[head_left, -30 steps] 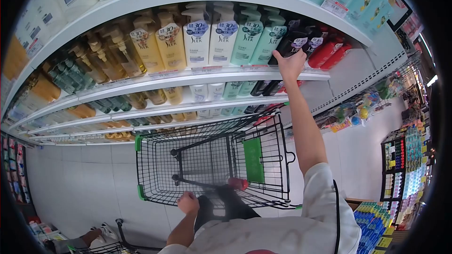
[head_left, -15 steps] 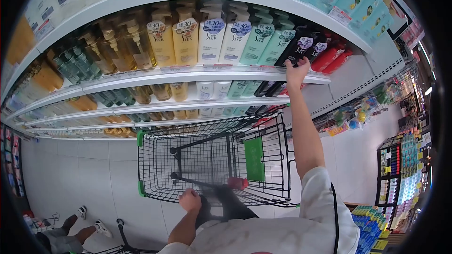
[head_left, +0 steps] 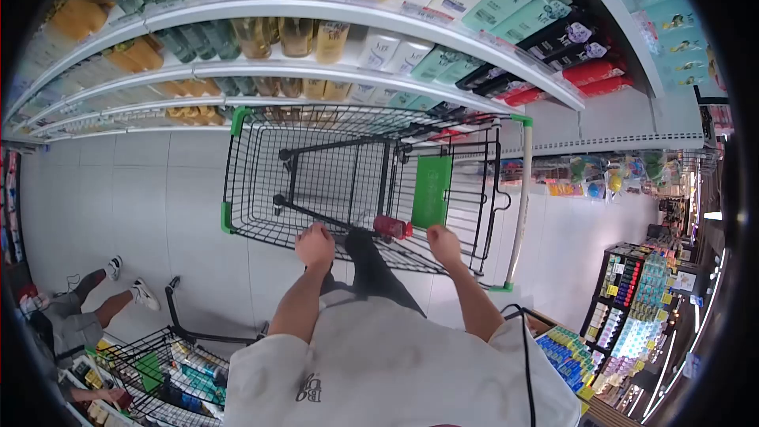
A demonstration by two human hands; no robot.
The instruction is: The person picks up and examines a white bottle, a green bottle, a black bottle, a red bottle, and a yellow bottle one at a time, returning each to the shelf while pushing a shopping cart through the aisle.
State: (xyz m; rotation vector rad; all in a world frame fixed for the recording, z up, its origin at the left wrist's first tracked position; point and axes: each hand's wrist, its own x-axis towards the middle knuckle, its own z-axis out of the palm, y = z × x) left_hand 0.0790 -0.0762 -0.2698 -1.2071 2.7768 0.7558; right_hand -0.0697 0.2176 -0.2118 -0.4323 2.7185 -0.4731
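Observation:
The black wire shopping cart with green corners stands before me, a red packaged item low inside it. My left hand is closed at the cart's near side rim, left of my legs; its fingers' contact with the rim is unclear. My right hand has its fingers curled beside the green panel, over the same side. What either hand holds, if anything, is hidden. Black pump bottles and red bottles lie on the shelf beyond the cart.
Shelves of white, green and yellow bottles curve across the top. At the lower left, a person in grey shorts is near a second, loaded cart. Display racks stand at the right, with boxed goods nearer me.
My right hand has left the black bottles on the shelf and come down over the cart. The view has tilted down and shifted, so shelves and cart sit higher. My left hand stays by the rim.

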